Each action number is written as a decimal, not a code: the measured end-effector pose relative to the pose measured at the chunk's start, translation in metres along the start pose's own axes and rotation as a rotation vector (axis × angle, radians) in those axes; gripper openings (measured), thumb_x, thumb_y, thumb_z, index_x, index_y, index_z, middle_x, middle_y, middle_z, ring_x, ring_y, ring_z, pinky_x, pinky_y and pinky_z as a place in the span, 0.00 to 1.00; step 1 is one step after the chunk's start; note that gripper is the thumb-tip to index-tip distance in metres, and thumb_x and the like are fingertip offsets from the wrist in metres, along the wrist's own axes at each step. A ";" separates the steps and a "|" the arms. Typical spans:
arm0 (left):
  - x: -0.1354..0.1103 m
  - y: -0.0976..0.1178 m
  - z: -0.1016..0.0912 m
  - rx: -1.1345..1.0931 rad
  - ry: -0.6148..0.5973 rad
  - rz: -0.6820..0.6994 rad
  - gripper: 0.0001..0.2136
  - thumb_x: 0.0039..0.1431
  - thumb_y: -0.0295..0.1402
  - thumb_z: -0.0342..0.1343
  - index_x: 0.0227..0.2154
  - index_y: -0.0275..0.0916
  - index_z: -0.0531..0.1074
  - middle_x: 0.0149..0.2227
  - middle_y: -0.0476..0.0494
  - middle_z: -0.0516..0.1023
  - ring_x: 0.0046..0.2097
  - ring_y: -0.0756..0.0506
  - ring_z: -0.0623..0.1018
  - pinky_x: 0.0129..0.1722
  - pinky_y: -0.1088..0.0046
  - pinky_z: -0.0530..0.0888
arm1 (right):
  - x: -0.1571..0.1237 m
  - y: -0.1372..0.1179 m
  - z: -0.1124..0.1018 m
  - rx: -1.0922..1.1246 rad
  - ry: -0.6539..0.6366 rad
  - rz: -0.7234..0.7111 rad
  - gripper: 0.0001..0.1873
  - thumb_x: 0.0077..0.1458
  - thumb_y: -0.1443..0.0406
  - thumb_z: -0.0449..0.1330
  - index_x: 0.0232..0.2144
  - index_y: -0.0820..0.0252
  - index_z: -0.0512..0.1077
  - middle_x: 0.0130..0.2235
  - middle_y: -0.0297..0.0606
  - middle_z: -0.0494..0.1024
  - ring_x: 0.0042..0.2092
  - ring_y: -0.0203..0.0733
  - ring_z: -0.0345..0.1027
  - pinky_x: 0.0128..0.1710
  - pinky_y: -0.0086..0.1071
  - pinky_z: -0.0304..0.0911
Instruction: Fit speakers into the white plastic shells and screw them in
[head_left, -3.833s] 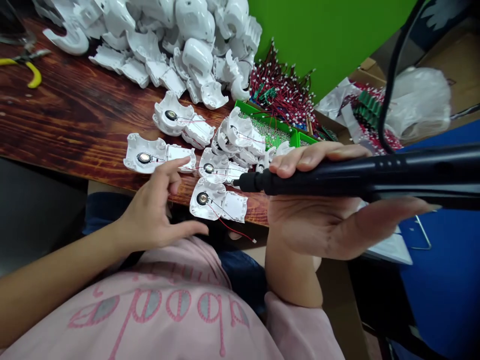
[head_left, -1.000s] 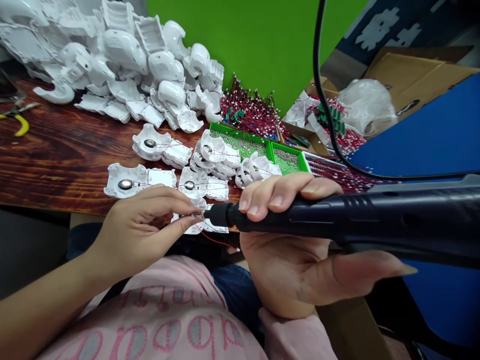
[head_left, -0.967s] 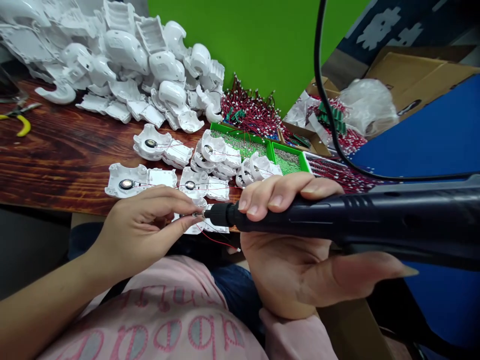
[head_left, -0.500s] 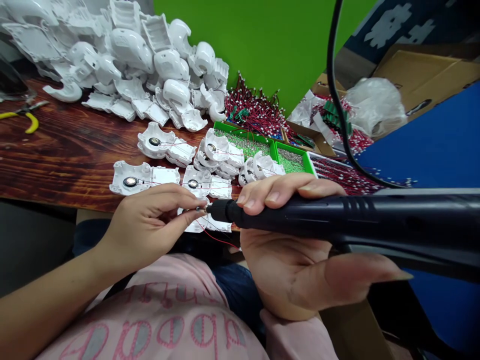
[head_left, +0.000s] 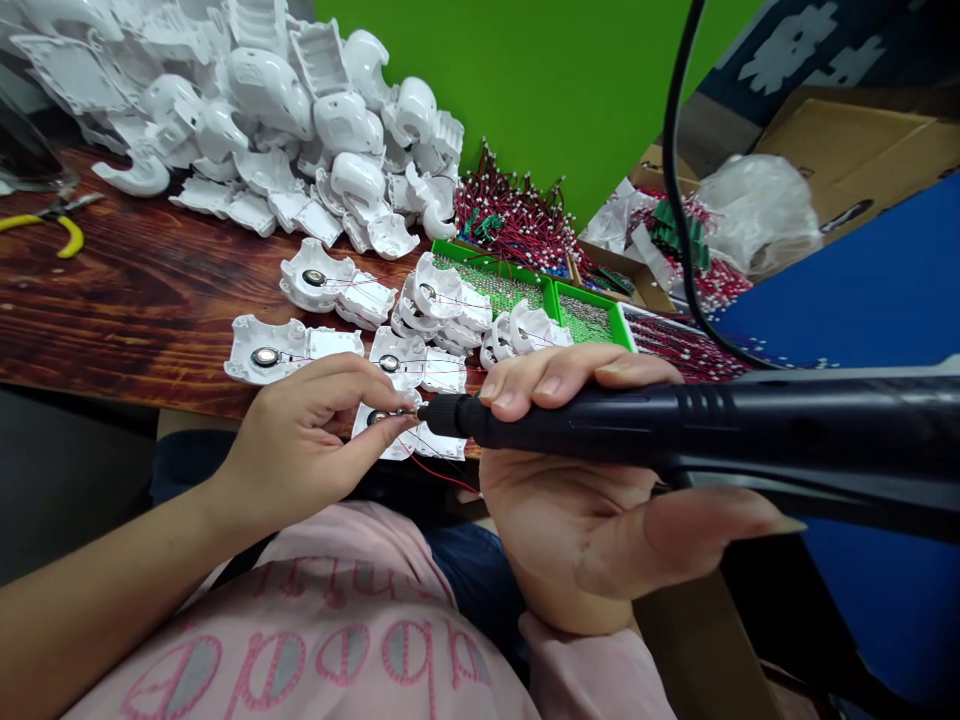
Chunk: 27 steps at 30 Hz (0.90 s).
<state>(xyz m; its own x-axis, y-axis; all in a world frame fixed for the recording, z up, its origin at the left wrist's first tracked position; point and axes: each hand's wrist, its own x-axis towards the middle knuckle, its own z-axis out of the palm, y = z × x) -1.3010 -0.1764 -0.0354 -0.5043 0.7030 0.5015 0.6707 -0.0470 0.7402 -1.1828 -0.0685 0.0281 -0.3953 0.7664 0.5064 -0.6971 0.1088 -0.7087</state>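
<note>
My right hand (head_left: 577,530) grips a black electric screwdriver (head_left: 600,420), its tip pointing left. My left hand (head_left: 315,430) is pinched at that tip, thumb and finger closed on a tiny metal piece that looks like a screw, mostly hidden by the fingertips. Just beneath lies a white plastic shell (head_left: 386,445) with a round speaker in it and red and black wires trailing off. Beyond my hands, another white shell (head_left: 251,335) holds a round speaker (head_left: 265,357), and a similar shell (head_left: 397,345) lies beside it.
White plastic housings (head_left: 270,95) are heaped at the back left. Green trays (head_left: 555,300) hold small metal parts, with red wire bundles (head_left: 514,215) behind. Yellow-handled pliers (head_left: 71,238) lie on the wooden table (head_left: 150,310). A black cable (head_left: 670,180) hangs at the right.
The view has shifted slightly. Both hands stay together at the screwdriver's tip, with the left fingertips still pinched there.
</note>
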 end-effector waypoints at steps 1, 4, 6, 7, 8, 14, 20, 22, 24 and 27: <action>0.000 0.001 0.001 0.000 0.014 0.008 0.01 0.58 0.32 0.62 0.33 0.43 0.77 0.37 0.50 0.76 0.35 0.52 0.74 0.31 0.75 0.67 | 0.000 0.000 0.000 -0.007 0.002 0.001 0.19 0.60 0.46 0.55 0.33 0.54 0.63 0.31 0.30 0.64 0.29 0.36 0.65 0.31 0.38 0.67; 0.000 0.002 0.000 0.048 0.009 0.029 0.05 0.58 0.34 0.63 0.37 0.44 0.77 0.37 0.50 0.75 0.31 0.54 0.70 0.30 0.74 0.66 | 0.000 0.001 0.001 -0.014 0.009 -0.009 0.19 0.60 0.46 0.55 0.33 0.54 0.63 0.31 0.30 0.64 0.29 0.36 0.66 0.31 0.38 0.67; -0.001 -0.002 -0.003 0.086 0.001 -0.003 0.11 0.56 0.38 0.64 0.41 0.43 0.75 0.35 0.50 0.73 0.29 0.53 0.66 0.29 0.73 0.65 | 0.000 0.001 0.000 -0.015 0.013 -0.014 0.19 0.60 0.46 0.55 0.33 0.54 0.63 0.30 0.31 0.64 0.29 0.36 0.66 0.31 0.39 0.67; -0.003 -0.005 -0.006 0.103 0.002 -0.036 0.13 0.55 0.40 0.65 0.40 0.43 0.73 0.34 0.50 0.71 0.28 0.53 0.65 0.28 0.72 0.65 | 0.000 0.001 -0.001 -0.022 0.018 -0.015 0.19 0.60 0.46 0.55 0.33 0.54 0.64 0.31 0.31 0.64 0.29 0.36 0.66 0.31 0.38 0.67; -0.006 -0.010 -0.010 0.125 0.004 -0.070 0.15 0.54 0.43 0.65 0.39 0.42 0.71 0.33 0.50 0.69 0.27 0.53 0.64 0.27 0.72 0.64 | 0.000 0.001 -0.002 -0.032 0.021 -0.021 0.19 0.60 0.46 0.54 0.33 0.54 0.64 0.31 0.31 0.64 0.29 0.36 0.66 0.32 0.38 0.67; -0.029 -0.042 -0.019 0.256 -0.123 -0.295 0.32 0.41 0.57 0.67 0.44 0.44 0.64 0.42 0.46 0.71 0.38 0.44 0.75 0.38 0.62 0.76 | 0.004 0.005 -0.017 -0.057 -0.058 -0.035 0.21 0.58 0.45 0.54 0.35 0.55 0.67 0.32 0.32 0.66 0.29 0.37 0.66 0.32 0.39 0.67; -0.032 -0.050 0.009 0.129 -0.222 -0.339 0.47 0.35 0.54 0.72 0.58 0.49 0.56 0.56 0.43 0.69 0.55 0.38 0.74 0.56 0.53 0.74 | 0.011 0.011 -0.030 0.020 -0.112 -0.039 0.22 0.59 0.46 0.52 0.36 0.58 0.69 0.31 0.33 0.65 0.30 0.36 0.65 0.32 0.37 0.64; -0.033 -0.051 0.016 0.112 -0.196 -0.331 0.45 0.38 0.51 0.72 0.58 0.49 0.56 0.55 0.43 0.69 0.55 0.39 0.74 0.56 0.54 0.75 | 0.013 0.009 -0.034 -0.001 -0.109 -0.055 0.22 0.59 0.46 0.51 0.37 0.58 0.70 0.31 0.33 0.65 0.29 0.36 0.65 0.32 0.36 0.64; -0.035 -0.051 0.020 0.125 -0.164 -0.295 0.42 0.40 0.48 0.72 0.57 0.48 0.58 0.55 0.43 0.69 0.55 0.39 0.74 0.55 0.54 0.75 | 0.015 0.007 -0.038 -0.027 -0.092 -0.080 0.23 0.59 0.46 0.49 0.37 0.57 0.71 0.31 0.33 0.65 0.29 0.35 0.65 0.31 0.35 0.64; -0.036 -0.049 0.024 0.175 -0.139 -0.193 0.38 0.43 0.47 0.70 0.57 0.45 0.61 0.55 0.40 0.67 0.56 0.38 0.72 0.56 0.55 0.75 | 0.019 0.002 -0.044 -0.041 -0.043 -0.122 0.24 0.59 0.46 0.48 0.36 0.57 0.71 0.31 0.33 0.65 0.29 0.35 0.65 0.31 0.34 0.63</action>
<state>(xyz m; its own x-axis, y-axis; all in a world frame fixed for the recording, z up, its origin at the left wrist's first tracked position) -1.3026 -0.1826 -0.1010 -0.5603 0.7779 0.2843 0.6596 0.2115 0.7212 -1.1656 -0.0255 0.0147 -0.3354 0.7180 0.6099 -0.7164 0.2260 -0.6600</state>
